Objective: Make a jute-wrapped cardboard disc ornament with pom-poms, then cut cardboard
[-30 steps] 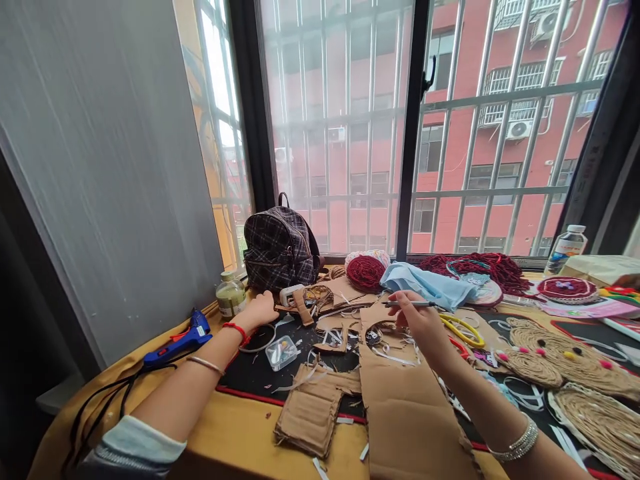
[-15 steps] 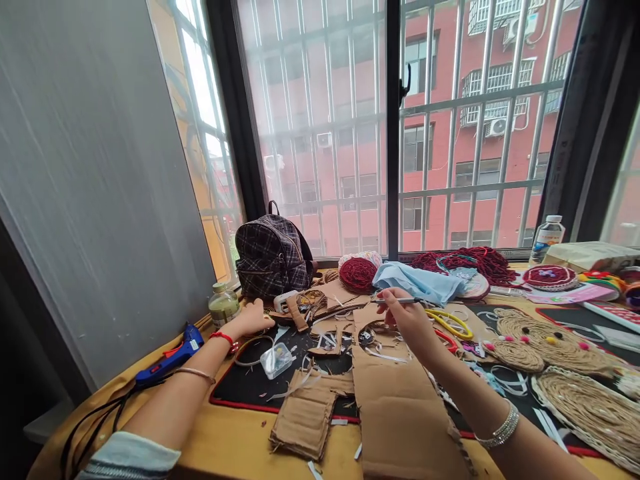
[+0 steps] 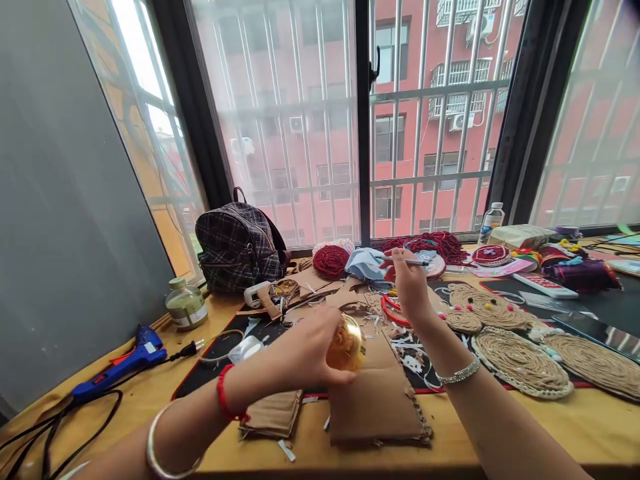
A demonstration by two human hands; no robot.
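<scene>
My left hand (image 3: 307, 343) is closed round a shiny amber, round thing that looks like a roll of tape (image 3: 349, 341). It is above a cut sheet of brown cardboard (image 3: 377, 407) and seems tilted. My right hand (image 3: 409, 283) is raised to the right of it, with a slim grey pen (image 3: 417, 261) pinched between thumb and fingers. Below my left forearm lies a smaller stack of cardboard (image 3: 273, 415), partly covered by the arm. Red-handled scissors, or a similar red loop (image 3: 393, 312), lie beside my right hand.
At left are a blue glue gun (image 3: 120, 363) with black cables, a glass jar (image 3: 186, 305) and a plaid backpack (image 3: 237, 250). Dark red yarn (image 3: 331, 261) sits by the window. Coiled rope mats (image 3: 520, 360) lie at right. Paper scraps litter the black mat.
My left hand has come from the far left to the middle, bringing the amber roll over the cardboard. My right hand still holds the pen. The view has turned to the right.
</scene>
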